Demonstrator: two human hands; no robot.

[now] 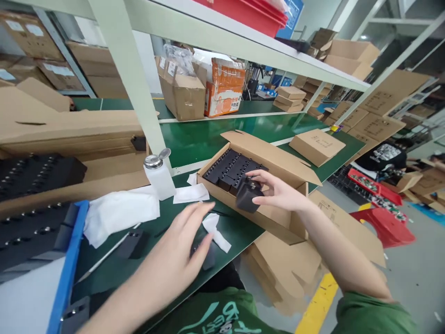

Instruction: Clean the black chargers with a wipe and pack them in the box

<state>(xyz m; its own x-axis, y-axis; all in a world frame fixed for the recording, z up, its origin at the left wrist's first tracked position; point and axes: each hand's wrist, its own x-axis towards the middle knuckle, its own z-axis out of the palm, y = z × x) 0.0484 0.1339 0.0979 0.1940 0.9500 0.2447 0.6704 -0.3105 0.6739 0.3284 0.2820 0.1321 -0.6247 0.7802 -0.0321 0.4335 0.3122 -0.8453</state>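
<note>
My right hand [278,191] holds a black block-shaped part [247,195] over the open cardboard box [274,157], which has several black parts [232,169] packed at its far end. My left hand [175,264] reaches down onto another black part [207,254] lying on the green bench, fingers spread over it. A folded white wipe [217,232] lies just beyond that hand.
A white dispenser bottle [159,175] stands by the shelf post. White cloths [120,211], a thin rod [104,255] and a small black piece [132,243] lie to the left. A blue-edged tray [67,269] with black foam sits far left. Flat cartons lie below the bench edge.
</note>
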